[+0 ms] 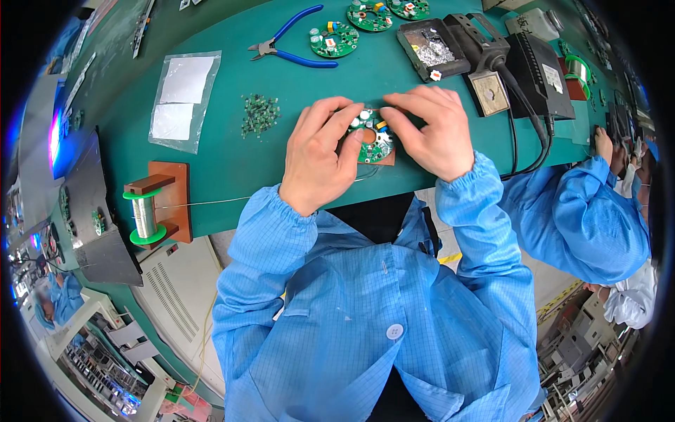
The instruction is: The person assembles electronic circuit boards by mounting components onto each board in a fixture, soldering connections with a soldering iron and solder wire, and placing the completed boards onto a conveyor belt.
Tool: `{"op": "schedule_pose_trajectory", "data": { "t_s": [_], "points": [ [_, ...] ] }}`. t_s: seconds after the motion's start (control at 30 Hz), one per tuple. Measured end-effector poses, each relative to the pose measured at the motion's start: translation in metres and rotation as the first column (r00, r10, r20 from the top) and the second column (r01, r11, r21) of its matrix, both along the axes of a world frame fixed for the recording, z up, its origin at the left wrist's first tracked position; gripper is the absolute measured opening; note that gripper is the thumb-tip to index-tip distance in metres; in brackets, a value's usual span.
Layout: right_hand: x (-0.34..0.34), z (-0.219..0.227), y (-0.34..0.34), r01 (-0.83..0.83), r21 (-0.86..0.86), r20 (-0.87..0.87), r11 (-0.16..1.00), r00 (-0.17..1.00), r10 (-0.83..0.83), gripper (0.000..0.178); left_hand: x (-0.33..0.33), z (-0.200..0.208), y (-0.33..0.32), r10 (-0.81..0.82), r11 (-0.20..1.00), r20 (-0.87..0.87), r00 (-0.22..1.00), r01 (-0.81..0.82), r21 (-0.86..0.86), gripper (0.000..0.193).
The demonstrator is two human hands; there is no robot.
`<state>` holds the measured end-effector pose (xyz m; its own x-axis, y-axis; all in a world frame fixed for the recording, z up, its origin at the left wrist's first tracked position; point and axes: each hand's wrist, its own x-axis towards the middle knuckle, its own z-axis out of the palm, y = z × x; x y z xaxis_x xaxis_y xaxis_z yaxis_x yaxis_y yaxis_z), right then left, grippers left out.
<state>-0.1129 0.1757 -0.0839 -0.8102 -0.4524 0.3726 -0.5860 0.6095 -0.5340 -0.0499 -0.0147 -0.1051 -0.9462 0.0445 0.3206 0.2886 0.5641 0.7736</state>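
Note:
A round green circuit board [380,150] with a hole in its middle lies between my hands, over a small brown block [389,161]. Thumb and fingers of my left hand [322,153] are closed on its left side. At the upper right rim, beside a yellow component, my right hand [437,135] grips the board with thumb and index finger. Whether a tiny part is pinched there too is hidden. Left of my hands sits a heap of small green pieces [260,116]. A solder wire runs from the spool [145,216] toward my left wrist.
Blue-handled cutters [292,60] and more round boards [334,39] lie at the back. A clear bag with white sheets [184,102] is at left. To the right stand a solder-scrap tray [432,50], a sponge holder [490,93] and a black soldering station [540,76]; another person's blue sleeve [580,211] is beyond.

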Motion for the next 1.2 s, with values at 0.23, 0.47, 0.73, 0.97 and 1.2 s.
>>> {"op": "schedule_pose_trajectory", "data": {
  "t_s": [0.23, 0.47, 0.73, 0.97, 1.2],
  "points": [
    [-0.003, -0.008, -0.01, 0.034, 0.056, -0.043, 0.998, 0.999, -0.031, 0.011, 0.0, 0.003, 0.001, -0.021, 1.0, 0.056, 0.998, 0.021, 0.012, 0.033],
    [0.005, 0.0, 0.0, -0.021, -0.087, -0.057, 0.996, 0.998, 0.016, 0.019, -0.001, -0.001, -0.005, -0.043, 0.998, 0.089, 0.995, 0.038, 0.051, 0.031],
    [0.014, -0.002, 0.006, -0.051, 0.037, -0.024, 0.998, 0.998, 0.052, 0.021, -0.002, -0.001, -0.005, -0.075, 0.997, 0.096, 0.993, 0.073, 0.027, 0.033],
    [0.017, -0.003, 0.005, -0.049, 0.04, -0.05, 0.998, 0.997, 0.051, 0.02, -0.002, -0.006, -0.002, -0.069, 0.998, 0.026, 0.997, 0.068, 0.018, 0.031],
    [0.02, -0.004, 0.004, -0.025, 0.072, -0.07, 0.997, 0.997, 0.03, 0.019, -0.001, -0.005, -0.002, -0.072, 0.997, 0.014, 0.997, 0.072, -0.009, 0.031]
  ]
}}
